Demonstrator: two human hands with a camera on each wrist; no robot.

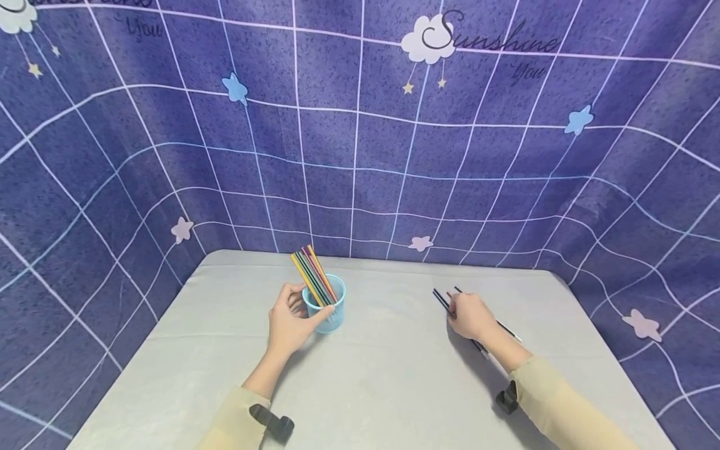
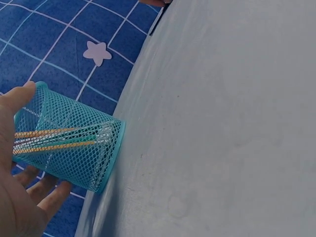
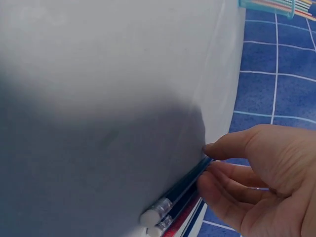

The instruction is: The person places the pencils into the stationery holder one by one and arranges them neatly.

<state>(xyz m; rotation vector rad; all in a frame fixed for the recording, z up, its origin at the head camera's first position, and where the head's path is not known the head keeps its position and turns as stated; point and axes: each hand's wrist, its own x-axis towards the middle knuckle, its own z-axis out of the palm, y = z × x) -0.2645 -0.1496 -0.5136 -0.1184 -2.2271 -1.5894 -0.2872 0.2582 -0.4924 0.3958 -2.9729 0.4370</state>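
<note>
Left hand (image 1: pixel 292 324) grips the cup (image 1: pixel 335 320), in which coloured pencils (image 1: pixel 315 276) lean. Right hand (image 1: pixel 471 317), well apart, pinches dark pencils (image 3: pixel 180 185) at the desk (image 1: pixel 388 356) surface.

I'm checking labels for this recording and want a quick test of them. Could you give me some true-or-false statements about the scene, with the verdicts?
1. The left hand holds the blue mesh cup. True.
2. The cup is empty. False: a bunch of coloured pencils stands in it, leaning.
3. The right hand reaches into the cup. False: it is apart from the cup, pinching at the loose pencils over the table.
4. Two of the loose pencils show pale, round ends in the right wrist view. True.
5. The backdrop is plain white. False: it is blue-purple, with pale grid lines and stars.
</note>
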